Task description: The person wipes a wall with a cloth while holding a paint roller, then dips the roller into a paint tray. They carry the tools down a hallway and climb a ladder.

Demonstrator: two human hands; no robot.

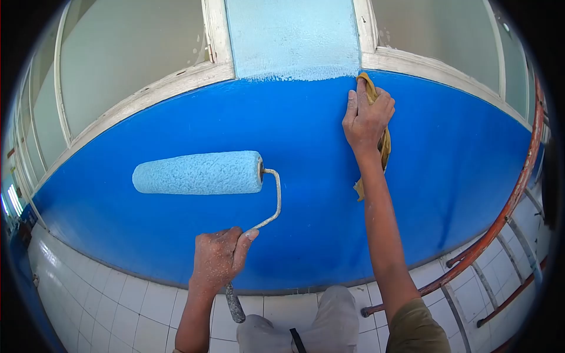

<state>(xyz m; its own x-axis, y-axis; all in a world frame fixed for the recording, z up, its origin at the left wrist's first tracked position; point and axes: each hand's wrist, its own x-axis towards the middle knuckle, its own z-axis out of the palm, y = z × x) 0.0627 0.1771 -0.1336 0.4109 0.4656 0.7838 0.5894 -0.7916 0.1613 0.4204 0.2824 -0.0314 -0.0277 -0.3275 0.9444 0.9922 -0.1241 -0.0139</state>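
My left hand is wrapped round the handle of a paint roller, its fluffy sleeve coated in light blue and held in front of the blue wall. White paint specks dot this hand. Farther up and to the right, my right hand presses a yellowish-brown rag against the wall. One finger reaches the corner where the light blue panel, the blue paint and the white window frame meet. Part of the rag hangs down behind the wrist.
White wooden window frames flank the light blue panel on both sides. A rusty red metal ladder or rack leans along the right. White floor tiles lie below the wall, and my knees show at the bottom.
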